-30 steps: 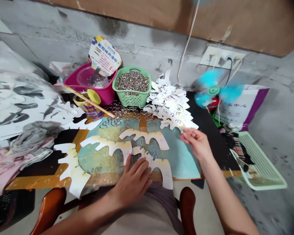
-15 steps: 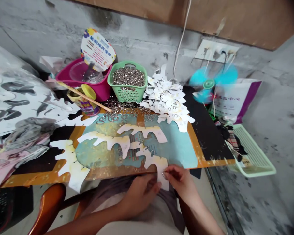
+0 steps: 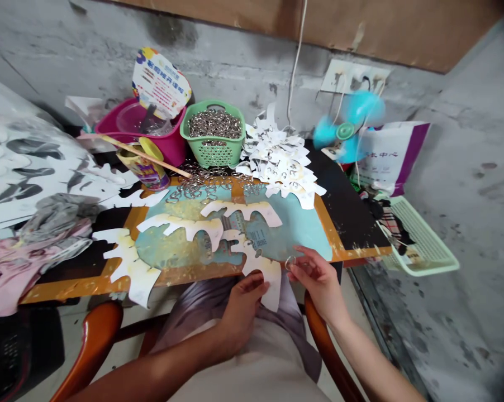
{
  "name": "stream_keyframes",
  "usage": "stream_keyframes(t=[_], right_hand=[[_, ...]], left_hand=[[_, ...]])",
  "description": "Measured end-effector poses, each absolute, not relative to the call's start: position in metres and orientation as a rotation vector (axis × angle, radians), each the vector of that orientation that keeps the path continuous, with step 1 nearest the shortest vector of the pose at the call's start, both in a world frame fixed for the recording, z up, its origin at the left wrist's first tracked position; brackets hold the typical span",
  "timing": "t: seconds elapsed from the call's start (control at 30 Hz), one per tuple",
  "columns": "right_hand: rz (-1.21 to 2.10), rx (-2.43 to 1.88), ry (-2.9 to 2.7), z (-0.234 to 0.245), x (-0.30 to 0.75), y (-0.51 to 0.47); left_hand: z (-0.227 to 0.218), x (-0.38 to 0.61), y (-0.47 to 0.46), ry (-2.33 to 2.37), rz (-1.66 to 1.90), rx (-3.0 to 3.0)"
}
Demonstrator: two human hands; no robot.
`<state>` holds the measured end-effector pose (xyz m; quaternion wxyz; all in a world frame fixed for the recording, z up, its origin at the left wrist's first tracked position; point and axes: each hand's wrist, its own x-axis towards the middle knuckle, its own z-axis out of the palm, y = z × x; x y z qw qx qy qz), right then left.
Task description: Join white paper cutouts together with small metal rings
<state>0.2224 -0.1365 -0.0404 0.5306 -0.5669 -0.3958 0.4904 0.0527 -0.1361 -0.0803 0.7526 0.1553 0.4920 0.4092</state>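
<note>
Between the thumb and index finger of my right hand [image 3: 318,283] is a small metal ring [image 3: 291,262]. This hand is apart from the white scalloped piece [image 3: 269,276], just to its right. My left hand [image 3: 242,310] pinches that piece's lower left edge, where it overhangs the table's front. Two metal rings [image 3: 258,253] show on the piece's upper part. More white scalloped pieces with yellowish edges lie around: one in the middle [image 3: 247,212], one left of it [image 3: 185,228], and one hanging over the front edge at left [image 3: 133,267].
Loose metal rings [image 3: 201,181] lie before a green basket [image 3: 216,152] full of rings. White pieces are heaped [image 3: 283,162] beside it. A pink basket [image 3: 168,142], a can with a stick [image 3: 149,167], cloth [image 3: 57,229], a spinning blue fan [image 3: 346,131] and a pale green tray [image 3: 436,240] stand around.
My right hand has moved up and away from the white piece, with the ring in its fingers. My left hand stays at the piece's edge. The whole view has shifted slightly.
</note>
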Motion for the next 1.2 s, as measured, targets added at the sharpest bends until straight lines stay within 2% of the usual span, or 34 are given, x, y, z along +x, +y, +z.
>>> stream_keyframes(t=[0.23, 0.57, 0.77, 0.93, 1.1, 1.2], right_hand=[[1.087, -1.361, -1.245, -0.052, 0.215, -0.121], [1.183, -1.304, -1.289, -0.050, 0.211, -0.118], [1.052, -1.285, -1.453, -0.059, 0.207, -0.116], [1.037, -1.375, -1.489, -0.056, 0.209, -0.117], [1.164, -1.365, -1.442, -0.053, 0.211, -0.119], [1.088, -1.412, -1.515, -0.053, 0.209, -0.121]], left_hand=[[-0.064, 0.057, -0.135, 0.990, 0.946, 0.280], [-0.073, 0.062, -0.139, 1.041, 0.978, 0.240], [-0.067, 0.060, -0.140, 1.028, 1.026, 0.230], [-0.062, 0.060, -0.141, 1.004, 1.030, 0.201], [-0.061, 0.060, -0.142, 1.008, 1.050, 0.190], [-0.060, 0.060, -0.142, 1.007, 1.065, 0.191]])
